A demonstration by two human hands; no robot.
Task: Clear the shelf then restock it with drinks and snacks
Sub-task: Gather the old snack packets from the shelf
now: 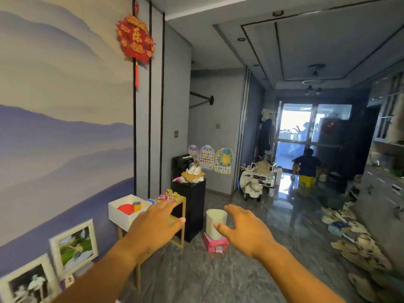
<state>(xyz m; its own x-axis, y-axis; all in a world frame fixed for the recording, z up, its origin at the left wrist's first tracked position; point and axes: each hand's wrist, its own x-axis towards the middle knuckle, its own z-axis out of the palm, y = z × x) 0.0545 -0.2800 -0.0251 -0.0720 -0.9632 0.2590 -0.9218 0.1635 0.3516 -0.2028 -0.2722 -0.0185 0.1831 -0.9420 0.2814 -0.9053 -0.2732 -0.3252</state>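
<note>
Gold-framed shelf ahead by wall; I reach in, left hand and right hand empty, fingers spread wide. White box on near end, snack packets at far edge. Best: grip box both sides, lift level.

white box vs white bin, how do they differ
The white box is square and sits up on the gold shelf; the white bin is taller and rounded and stands low on a pink box. The box holds a red thing and a yellow can; the bin's inside is hidden. Both are open-topped.
</note>
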